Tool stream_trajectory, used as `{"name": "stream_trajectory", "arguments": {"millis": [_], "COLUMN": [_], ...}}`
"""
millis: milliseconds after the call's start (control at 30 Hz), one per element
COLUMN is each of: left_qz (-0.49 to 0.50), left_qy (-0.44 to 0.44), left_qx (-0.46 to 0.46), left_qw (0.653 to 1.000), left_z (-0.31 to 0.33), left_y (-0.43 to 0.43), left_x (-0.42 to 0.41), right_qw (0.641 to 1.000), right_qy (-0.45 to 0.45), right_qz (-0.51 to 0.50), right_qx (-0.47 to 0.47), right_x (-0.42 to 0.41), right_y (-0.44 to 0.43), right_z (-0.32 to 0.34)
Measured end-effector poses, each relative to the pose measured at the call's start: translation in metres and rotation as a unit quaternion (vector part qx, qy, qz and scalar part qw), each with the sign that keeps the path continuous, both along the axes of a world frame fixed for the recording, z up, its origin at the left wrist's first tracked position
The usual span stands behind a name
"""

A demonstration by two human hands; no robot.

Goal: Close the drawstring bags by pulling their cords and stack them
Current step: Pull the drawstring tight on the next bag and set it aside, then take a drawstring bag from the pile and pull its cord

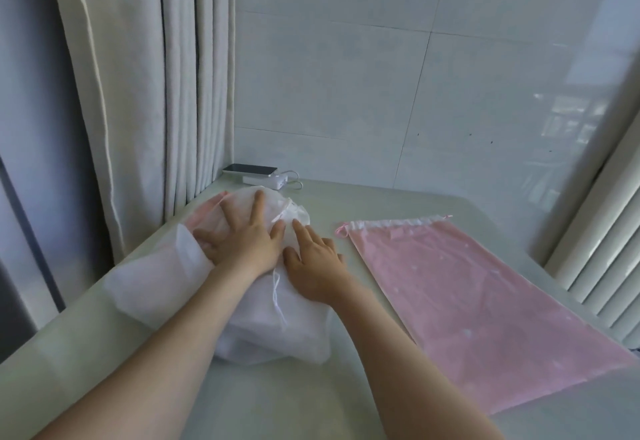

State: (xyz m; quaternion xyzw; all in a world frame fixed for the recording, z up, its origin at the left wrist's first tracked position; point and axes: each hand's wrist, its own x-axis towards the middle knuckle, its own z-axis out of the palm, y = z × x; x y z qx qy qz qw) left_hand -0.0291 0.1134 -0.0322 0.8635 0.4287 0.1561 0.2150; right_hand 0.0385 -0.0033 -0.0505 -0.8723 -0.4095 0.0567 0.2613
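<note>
1. Where the surface [242,398] comes nearest, the white bag [277,332] lies left of centre. It is thin, half-sheer cloth slumped over other folded layers. I judge it light, limp and apt to slide on the smooth top.
2. A loose white cord [277,290] trails toward the near side across that bag, between the two wrists. It is thin and would need a pinch, not a full grip.
3. Both hands lie flat on the white bag with fingers straight, pressing and grasping nothing. The left hand [239,242] is farther and to the left, with the right hand [317,266] just beside it.
4. To the right, apart from the pile, a pink bag [485,301] lies flat with its mouth at the far end. Its hem [391,223] looks only lightly gathered, so it is probably not closed yet. The pink cord loop [341,232] at the far-left corner looks like the place to take hold.
5. At far left, a pink edge [204,214] shows under the white bag. Beyond it, a phone [249,169] rests by the wall.
</note>
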Motion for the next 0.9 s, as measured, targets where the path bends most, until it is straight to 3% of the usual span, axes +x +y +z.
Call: {"name": "stream_trajectory", "arguments": {"millis": [133,267,400,533,633,800,900], "left_qz": [-0.003,0.01,0.01,-0.143,-0.234,-0.198,-0.205], "left_qy": [-0.007,0.025,0.0,-0.081,-0.061,0.033,0.028], "left_qx": [0.031,0.152,0.246,0.31,0.273,0.241,0.199], "left_qw": [0.999,0.988,0.969,0.936,0.931,0.95,0.958], "left_z": [-0.002,0.003,0.022,0.03,0.025,0.003,-0.001], "left_y": [-0.002,-0.016,-0.04,-0.061,-0.072,-0.081,-0.078], "left_x": [0.004,0.008,0.016,0.026,0.031,0.027,0.024], "right_qw": [0.998,0.994,0.981,0.959,0.955,0.947,0.946], "right_qy": [0.032,-0.014,-0.088,-0.099,-0.118,-0.183,-0.196], "right_qz": [-0.005,-0.07,-0.17,-0.239,-0.239,-0.219,-0.234], "right_qx": [0.062,0.087,0.019,-0.113,-0.127,-0.146,-0.112], "right_x": [0.006,0.011,0.023,0.033,0.038,0.044,0.048], "right_y": [-0.009,-0.027,-0.052,-0.079,-0.09,-0.102,-0.114], "right_z": [0.003,0.012,0.017,0.01,0.009,0.024,0.033]}}
